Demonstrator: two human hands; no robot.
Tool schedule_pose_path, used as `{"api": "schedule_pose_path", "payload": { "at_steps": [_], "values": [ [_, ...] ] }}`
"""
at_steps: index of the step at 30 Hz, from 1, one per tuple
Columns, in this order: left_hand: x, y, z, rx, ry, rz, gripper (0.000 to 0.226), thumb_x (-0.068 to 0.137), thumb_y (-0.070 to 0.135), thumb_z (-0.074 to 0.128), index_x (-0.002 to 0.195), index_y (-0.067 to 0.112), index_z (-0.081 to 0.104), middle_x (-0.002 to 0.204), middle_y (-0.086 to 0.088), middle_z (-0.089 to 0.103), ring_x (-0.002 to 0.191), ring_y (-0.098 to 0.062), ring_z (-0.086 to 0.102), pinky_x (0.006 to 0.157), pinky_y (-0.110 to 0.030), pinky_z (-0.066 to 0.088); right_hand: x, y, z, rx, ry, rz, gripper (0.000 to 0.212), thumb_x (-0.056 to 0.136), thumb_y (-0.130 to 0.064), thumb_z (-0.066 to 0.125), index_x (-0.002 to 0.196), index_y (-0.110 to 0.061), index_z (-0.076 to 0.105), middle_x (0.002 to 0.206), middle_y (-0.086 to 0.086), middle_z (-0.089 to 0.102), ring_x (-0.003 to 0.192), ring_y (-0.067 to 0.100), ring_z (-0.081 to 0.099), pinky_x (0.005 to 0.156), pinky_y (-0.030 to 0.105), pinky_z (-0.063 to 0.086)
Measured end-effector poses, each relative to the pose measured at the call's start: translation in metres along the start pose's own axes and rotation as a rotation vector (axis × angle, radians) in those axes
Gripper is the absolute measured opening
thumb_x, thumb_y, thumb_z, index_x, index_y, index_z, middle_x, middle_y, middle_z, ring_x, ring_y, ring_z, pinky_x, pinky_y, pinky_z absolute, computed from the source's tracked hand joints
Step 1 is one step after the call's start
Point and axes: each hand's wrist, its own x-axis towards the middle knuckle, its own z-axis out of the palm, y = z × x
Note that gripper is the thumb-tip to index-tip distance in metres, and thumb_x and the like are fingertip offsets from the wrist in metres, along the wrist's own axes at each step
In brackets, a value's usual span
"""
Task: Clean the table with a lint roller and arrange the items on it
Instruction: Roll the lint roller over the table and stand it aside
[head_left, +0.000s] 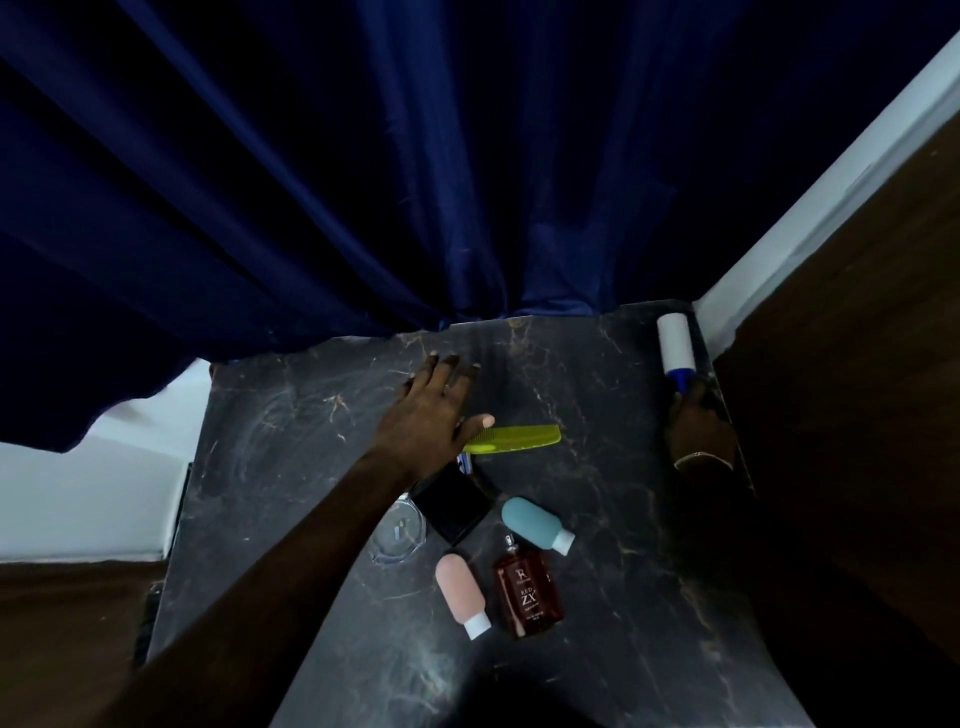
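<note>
A dark marble table (613, 467) fills the middle of the head view. My right hand (698, 423) grips the blue handle of a white lint roller (674, 338) at the table's far right corner. My left hand (431, 415) lies flat with fingers spread near the table's middle, its thumb touching the end of a yellow-green comb (519, 439). Below it lie a black case (452, 506), a clear glass dish (400, 535), a teal bottle (535, 522), a pink bottle (460, 592) and a reddish-brown perfume bottle (527, 592).
A dark blue curtain (363, 182) hangs over the table's far edge. A white wall strip (810, 208) and a dark brown panel (857, 338) run along the right side. Brown floor (67, 623) shows at the left. A small blue-and-white object (465, 461) peeks from under my left wrist.
</note>
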Motion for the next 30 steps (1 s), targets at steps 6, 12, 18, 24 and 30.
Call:
{"api": "schedule_pose_path", "payload": {
  "at_steps": [6, 12, 18, 24, 30],
  "values": [
    [0.004, 0.006, 0.0, 0.016, -0.019, 0.004, 0.078, 0.098, 0.068, 0.034, 0.162, 0.028, 0.011, 0.171, -0.006, 0.009, 0.159, -0.029, 0.002, 0.128, -0.05, 0.014, -0.019, -0.052, 0.007, -0.099, -0.165, -0.15, 0.044, 0.107, -0.031, 0.031, 0.139, -0.004, 0.042, 0.103, 0.025, 0.071, 0.095, 0.044, 0.069, 0.082, 0.049, 0.053],
    [0.009, 0.012, -0.004, 0.018, -0.039, 0.014, 0.08, 0.098, 0.067, 0.035, 0.162, 0.027, 0.009, 0.171, -0.007, 0.008, 0.159, -0.03, 0.001, 0.129, -0.051, 0.014, -0.044, -0.085, 0.018, -0.148, -0.195, -0.329, 0.05, 0.108, -0.036, 0.025, 0.146, -0.006, 0.036, 0.102, 0.023, 0.073, 0.093, 0.042, 0.071, 0.08, 0.048, 0.053],
    [0.014, 0.008, -0.001, 0.039, -0.039, 0.025, 0.079, 0.098, 0.068, 0.032, 0.162, 0.027, 0.01, 0.171, -0.007, 0.009, 0.159, -0.029, 0.002, 0.128, -0.05, 0.014, -0.016, -0.054, 0.01, -0.064, -0.149, -0.132, 0.046, 0.107, -0.034, 0.03, 0.14, -0.004, 0.04, 0.102, 0.024, 0.072, 0.094, 0.042, 0.07, 0.08, 0.048, 0.054],
    [0.012, 0.004, 0.003, 0.039, -0.026, 0.028, 0.078, 0.098, 0.068, 0.032, 0.161, 0.028, 0.013, 0.171, -0.006, 0.012, 0.159, -0.029, 0.005, 0.127, -0.05, 0.016, 0.012, -0.005, 0.001, 0.005, 0.012, 0.053, 0.052, 0.106, -0.03, 0.036, 0.146, 0.002, 0.033, 0.107, 0.03, 0.067, 0.091, 0.044, 0.068, 0.076, 0.046, 0.052],
    [0.01, 0.001, 0.006, 0.055, -0.037, 0.023, 0.077, 0.098, 0.068, 0.032, 0.161, 0.026, 0.015, 0.17, -0.007, 0.015, 0.159, -0.03, 0.007, 0.127, -0.053, 0.019, -0.009, -0.044, 0.007, -0.13, -0.128, -0.182, 0.047, 0.108, -0.034, 0.029, 0.143, -0.004, 0.038, 0.099, 0.025, 0.072, 0.091, 0.043, 0.07, 0.08, 0.048, 0.055]
  ]
}}
